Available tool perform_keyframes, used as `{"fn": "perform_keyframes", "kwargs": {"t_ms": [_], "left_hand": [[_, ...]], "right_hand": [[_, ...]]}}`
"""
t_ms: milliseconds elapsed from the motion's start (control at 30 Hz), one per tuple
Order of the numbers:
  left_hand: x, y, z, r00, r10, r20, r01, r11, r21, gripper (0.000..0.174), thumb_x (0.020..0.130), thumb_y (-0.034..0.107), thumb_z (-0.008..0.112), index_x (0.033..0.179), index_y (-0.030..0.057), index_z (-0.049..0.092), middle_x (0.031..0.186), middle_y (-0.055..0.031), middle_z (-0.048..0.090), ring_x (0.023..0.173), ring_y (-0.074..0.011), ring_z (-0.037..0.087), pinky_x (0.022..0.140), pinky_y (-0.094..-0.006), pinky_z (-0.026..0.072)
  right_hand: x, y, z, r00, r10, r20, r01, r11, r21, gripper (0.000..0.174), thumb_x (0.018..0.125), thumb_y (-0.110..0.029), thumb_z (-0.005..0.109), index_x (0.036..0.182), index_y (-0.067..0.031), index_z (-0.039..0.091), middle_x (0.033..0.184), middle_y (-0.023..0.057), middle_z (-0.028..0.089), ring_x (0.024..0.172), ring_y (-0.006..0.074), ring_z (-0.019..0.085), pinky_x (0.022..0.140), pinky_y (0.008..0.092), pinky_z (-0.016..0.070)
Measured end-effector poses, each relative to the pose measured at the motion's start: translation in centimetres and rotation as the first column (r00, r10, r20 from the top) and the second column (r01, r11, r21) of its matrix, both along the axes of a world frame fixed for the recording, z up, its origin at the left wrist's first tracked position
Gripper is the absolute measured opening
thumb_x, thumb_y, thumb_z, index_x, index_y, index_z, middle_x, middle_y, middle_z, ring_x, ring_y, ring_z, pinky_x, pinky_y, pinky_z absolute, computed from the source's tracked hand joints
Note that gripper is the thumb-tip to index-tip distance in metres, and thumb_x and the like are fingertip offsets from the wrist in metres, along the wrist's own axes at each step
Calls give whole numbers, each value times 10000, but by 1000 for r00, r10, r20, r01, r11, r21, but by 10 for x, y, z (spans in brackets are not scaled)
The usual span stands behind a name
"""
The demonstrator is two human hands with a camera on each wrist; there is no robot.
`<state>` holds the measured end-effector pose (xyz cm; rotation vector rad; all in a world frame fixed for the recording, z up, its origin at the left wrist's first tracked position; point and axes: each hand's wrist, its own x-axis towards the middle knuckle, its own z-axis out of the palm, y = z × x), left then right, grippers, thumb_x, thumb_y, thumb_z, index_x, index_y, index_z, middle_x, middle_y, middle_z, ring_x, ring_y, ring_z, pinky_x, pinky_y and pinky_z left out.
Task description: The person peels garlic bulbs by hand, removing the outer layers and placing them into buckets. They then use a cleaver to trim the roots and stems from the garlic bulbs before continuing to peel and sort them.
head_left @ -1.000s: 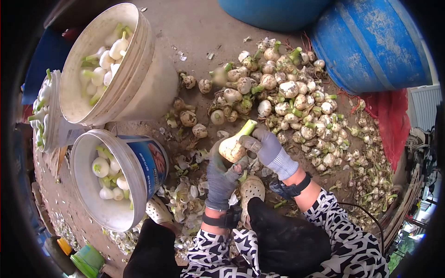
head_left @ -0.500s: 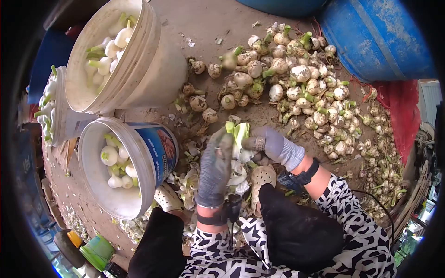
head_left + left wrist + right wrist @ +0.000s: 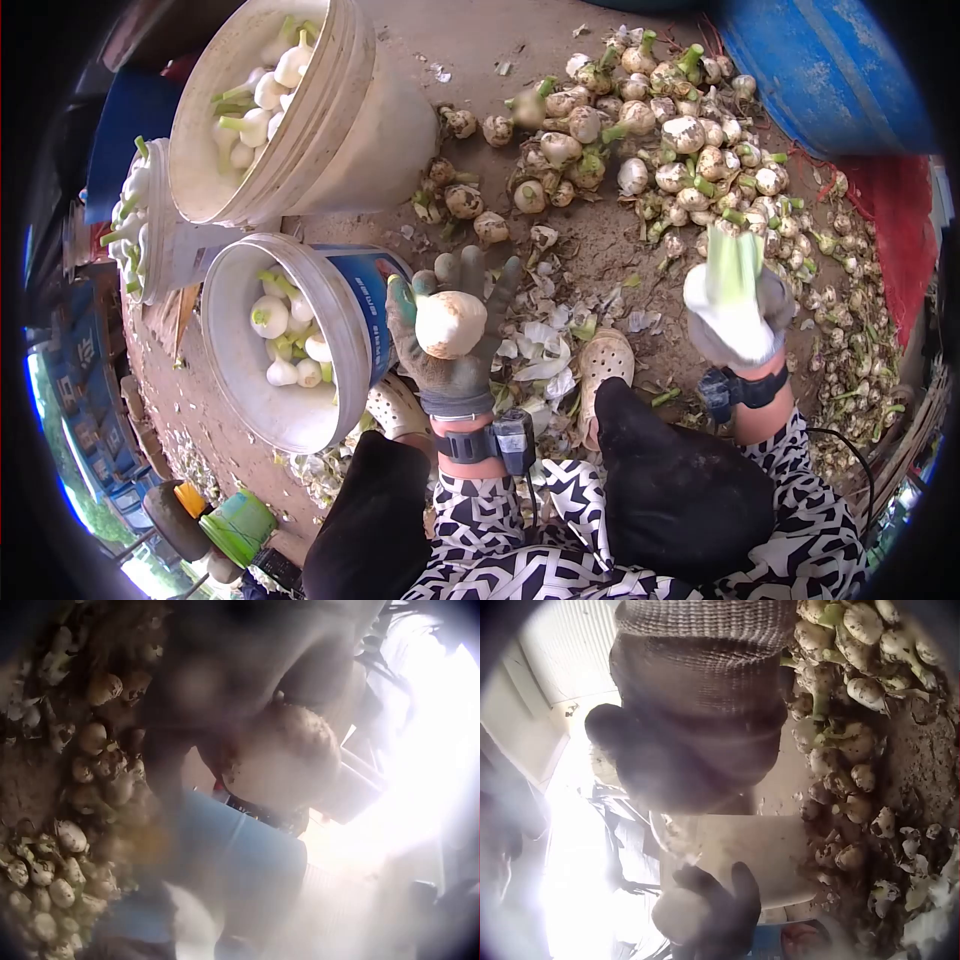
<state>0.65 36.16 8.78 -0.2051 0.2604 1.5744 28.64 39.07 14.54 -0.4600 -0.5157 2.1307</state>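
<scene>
In the head view, a white garlic bulb (image 3: 451,325) lies on the upturned palm of my gloved left hand (image 3: 447,345), whose fingers are spread and nearly straight. The left wrist view shows that bulb (image 3: 289,754) close up, against the dark glove. My gloved right hand (image 3: 755,310), farther right, holds pale green and white peeled leaves (image 3: 736,285), which blur in the head view. The right wrist view shows the back of the right hand (image 3: 697,727), its fingertips hidden, with the left hand and bulb (image 3: 681,915) below it.
Peeled garlic fills part of a small bucket (image 3: 225,345) and a large bucket (image 3: 195,165) on the left. Another full bucket (image 3: 185,245) stands behind. Unpeeled garlic (image 3: 690,180) is heaped at right, near a blue barrel (image 3: 830,75). Skins (image 3: 540,360) litter the ground between the shoes.
The hands have separated: the right moved away to the right with the leaves, and the left turned palm up with its fingers spread. The bulb now shows whiter and without its long stem. The view has shifted.
</scene>
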Motion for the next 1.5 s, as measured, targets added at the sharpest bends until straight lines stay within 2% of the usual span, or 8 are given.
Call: {"fn": "perform_keyframes", "kwargs": {"t_ms": [167, 267, 500, 700, 1033, 1167, 1333, 1500], "left_hand": [[10, 0, 3, 984, -43, -172, 73, 983, 170, 436, 1000, 402, 414, 863, 48, 628, 1178, -242, 632, 1215, -393, 531, 1111, -601, 256], [14, -9, 14, 729, -50, -683, 163, 981, 102, 442, 984, 436, 451, 778, 52, 526, 1208, -249, 585, 1167, -407, 549, 1028, -561, 394], [18, -19, 27, 516, -128, -847, 296, 955, 36, 431, 946, 432, 518, 758, 45, 505, 1123, -260, 589, 1166, -384, 524, 1024, -533, 405], [25, -15, 9, 964, -51, -262, 86, 989, 124, 446, 997, 416, 402, 842, 70, 638, 1287, -173, 590, 1247, -334, 502, 1039, -531, 367], [13, -18, 22, 982, 34, -186, -83, 961, -262, 370, 952, 369, 566, 1129, 46, 605, 1188, -118, 631, 1170, -307, 561, 985, -544, 459], [-41, -31, 81, 540, 196, -818, -263, 963, 57, 453, 967, 381, 518, 1263, 39, 547, 1281, -132, 578, 1210, -290, 528, 1034, -473, 427], [-74, -36, 135, -788, -103, -608, -484, 714, 506, 463, 963, 261, 573, 1334, -5, 499, 1349, -145, 526, 1244, -212, 503, 1072, -382, 401], [5, -33, 74, -340, -105, -934, -269, 963, -10, 515, 895, 121, 663, 1362, 21, 470, 1339, -146, 522, 1216, -256, 514, 1051, -372, 401]], "right_hand": [[-51, 5, 3, -6, -113, 994, -921, 387, 38, 367, 804, -365, 774, 944, -38, 684, 697, 71, 648, 691, 138, 617, 662, 287, 489], [-71, 15, -20, 572, 200, 796, -599, 765, 238, 457, 808, -453, 751, 979, -35, 683, 677, 61, 619, 664, 117, 582, 637, 273, 466], [-87, 18, -11, 500, 624, 601, -702, 698, -140, 230, 891, -321, 686, 901, -91, 689, 594, -20, 555, 507, 57, 488, 461, 234, 383], [-63, -7, -37, 696, 605, 388, -561, 794, -232, 199, 913, -218, 638, 863, -26, 629, 552, -25, 505, 419, 44, 424, 367, 215, 287], [-44, 8, -11, 470, 744, 475, -883, 402, 243, 241, 830, -186, 713, 1011, -31, 675, 784, 52, 671, 677, 128, 629, 595, 302, 492], [-70, -12, -89, 15, -249, 968, -992, 120, 46, 387, 812, -145, 593, 1198, -113, 595, 895, 152, 687, 941, 329, 668, 778, 457, 523], [-80, 50, -152, -178, -655, 734, -840, 490, 234, 355, 823, -176, 597, 1176, -143, 598, 1106, 137, 644, 1036, 339, 631, 801, 429, 514], [-92, 69, -186, -207, -357, 911, -832, 554, 28, 449, 790, -175, 666, 1229, -142, 582, 1152, 155, 637, 1044, 350, 628, 866, 480, 494]]}}
